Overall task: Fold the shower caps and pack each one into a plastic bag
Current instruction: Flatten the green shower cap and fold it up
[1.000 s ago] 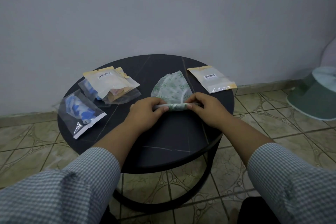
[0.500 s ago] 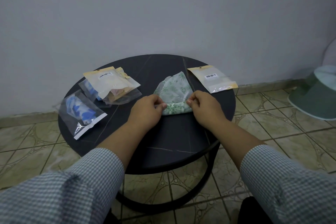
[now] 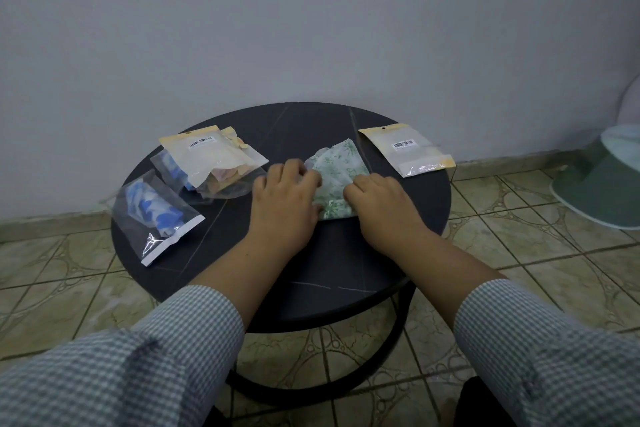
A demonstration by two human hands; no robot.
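A green leaf-print shower cap (image 3: 338,168) lies partly folded on the round black table (image 3: 346,263), its near edge turned over. My left hand (image 3: 284,199) grips the cap's left side with curled fingers, slightly blurred. At the cap's right side my right hand (image 3: 381,206) pinches the folded edge. An empty plastic bag (image 3: 406,149) with a barcode label lies flat just right of the cap.
At the table's left lies a clear bag holding a blue cap (image 3: 154,215). Behind it is a stack of filled bags (image 3: 209,161). A grey wall stands close behind the table. A pale green object (image 3: 602,184) sits on the tiled floor at right.
Both hands have moved away from me across the table, carrying the cap's near edge over onto the rest of it. The cap now looks shorter and thicker.
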